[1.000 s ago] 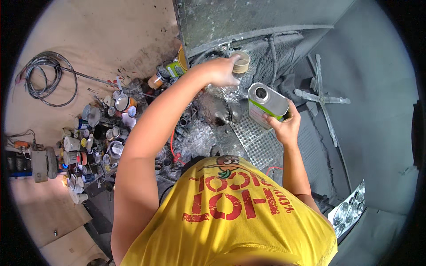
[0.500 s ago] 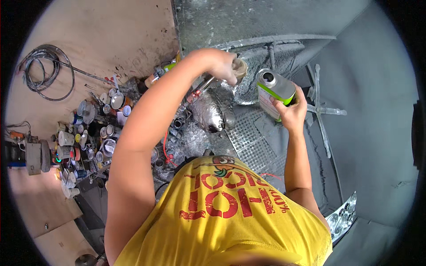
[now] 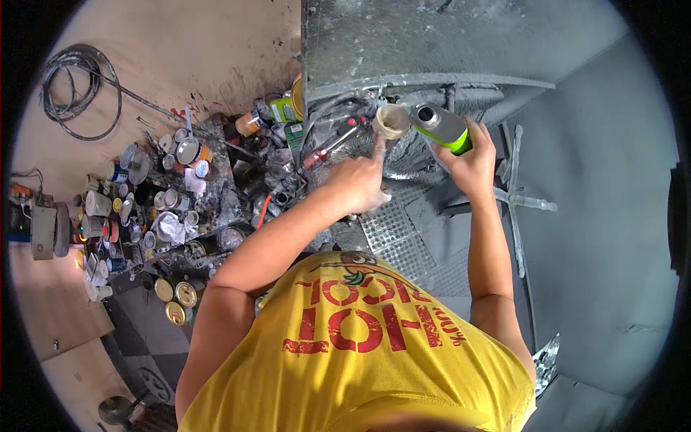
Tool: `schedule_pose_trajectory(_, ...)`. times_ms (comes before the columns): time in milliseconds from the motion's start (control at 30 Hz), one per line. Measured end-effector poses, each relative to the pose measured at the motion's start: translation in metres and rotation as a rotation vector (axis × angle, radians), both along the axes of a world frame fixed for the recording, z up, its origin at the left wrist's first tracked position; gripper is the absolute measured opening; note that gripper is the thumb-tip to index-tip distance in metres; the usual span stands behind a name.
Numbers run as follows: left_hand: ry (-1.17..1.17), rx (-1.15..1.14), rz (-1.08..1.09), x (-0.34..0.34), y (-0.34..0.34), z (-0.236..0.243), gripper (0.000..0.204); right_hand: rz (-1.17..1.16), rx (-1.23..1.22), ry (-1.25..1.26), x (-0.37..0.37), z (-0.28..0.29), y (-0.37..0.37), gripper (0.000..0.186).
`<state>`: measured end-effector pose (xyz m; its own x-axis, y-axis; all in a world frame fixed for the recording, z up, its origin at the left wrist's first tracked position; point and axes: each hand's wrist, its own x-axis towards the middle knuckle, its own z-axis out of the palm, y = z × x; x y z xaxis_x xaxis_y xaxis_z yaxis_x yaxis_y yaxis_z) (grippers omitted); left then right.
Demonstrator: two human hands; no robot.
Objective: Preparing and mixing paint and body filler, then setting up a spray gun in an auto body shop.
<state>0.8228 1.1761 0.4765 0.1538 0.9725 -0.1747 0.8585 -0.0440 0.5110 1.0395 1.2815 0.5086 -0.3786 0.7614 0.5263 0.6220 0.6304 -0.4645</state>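
My right hand [image 3: 471,162] grips a rectangular metal can [image 3: 448,129] with a bright green band. The can leans to the left, its dark round mouth close beside the rim of a beige cup [image 3: 392,119]; no stream of liquid can be made out. Just below that cup is my left hand [image 3: 358,183], its index finger stretched up toward the cup's near side and its thumb apart. Whether the fingertip touches the cup, and what supports the cup, I cannot tell. Left of the cup lies a slim metal tool with red parts [image 3: 331,147].
Many paint tins and pots crowd the paint-stained bench [image 3: 216,191] at left. A coiled black hose [image 3: 79,90] hangs on the wall. A perforated metal plate [image 3: 396,230] lies beyond my shirt. Right of the can is a grey cross-shaped stand [image 3: 512,196]. Gold-lidded tins [image 3: 175,313] stand lower left.
My left hand has left the cup's rim and come down toward me, its index finger now extended. The can in my right hand has tilted and moved nearer the cup.
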Motion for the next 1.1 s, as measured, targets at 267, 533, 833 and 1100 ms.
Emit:
schedule_pose_trajectory(267,-0.008,-0.135,-0.028,-0.001,0.002,0.003,0.119,-0.040,0.045,-0.151,-0.011,0.008,0.002,0.064)
schedule_pose_trajectory(533,-0.014,-0.043,-0.018,0.000,0.001,-0.002,0.119,-0.075,0.047,-0.236,-0.017,0.016,-0.001,0.065)
schedule_pose_trajectory(833,-0.047,-0.177,-0.029,-0.003,0.002,0.008,0.118,-0.064,0.044,-0.280,-0.021,0.021,-0.001,0.066)
schedule_pose_trajectory(1100,-0.050,-0.168,-0.028,-0.004,0.002,0.006,0.118,-0.066,0.057,-0.321,-0.023,0.023,0.000,0.065)
